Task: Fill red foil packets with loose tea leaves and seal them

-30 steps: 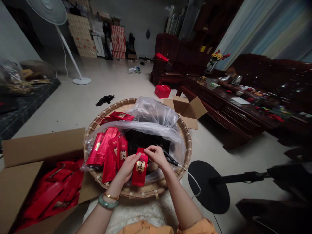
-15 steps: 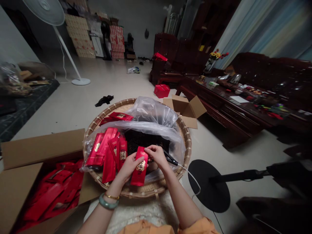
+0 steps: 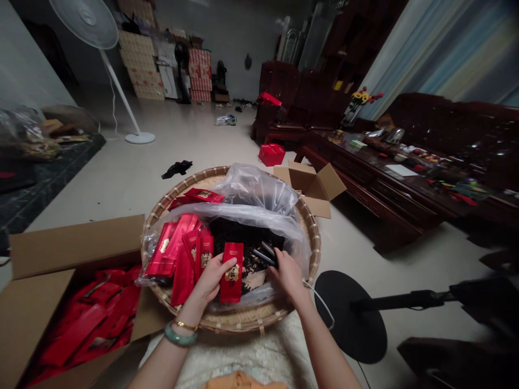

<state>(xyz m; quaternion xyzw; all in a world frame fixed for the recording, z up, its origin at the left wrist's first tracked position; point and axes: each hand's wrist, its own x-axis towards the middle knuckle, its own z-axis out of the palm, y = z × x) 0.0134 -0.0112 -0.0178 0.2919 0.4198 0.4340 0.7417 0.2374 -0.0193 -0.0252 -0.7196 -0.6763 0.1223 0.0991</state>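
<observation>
head view: left hand (image 3: 211,280) sits in basket (image 3: 243,323), fingers together, thumb against red packet (image 3: 231,273), clamp unclear. right hand (image 3: 288,275) is beside it, fingers bunched at black tool (image 3: 263,254), over dark leaves (image 3: 239,240) in plastic bag (image 3: 259,194); grip unclear.

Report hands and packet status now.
Left hand on red foil packet. Right hand at black corded tool, above dark loose leaves. Plastic liner bunched beyond.

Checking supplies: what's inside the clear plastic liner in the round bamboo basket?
The clear plastic liner holds a heap of dark loose leaves and red packets; the liner's bottom is covered by them and cannot be seen.
</observation>
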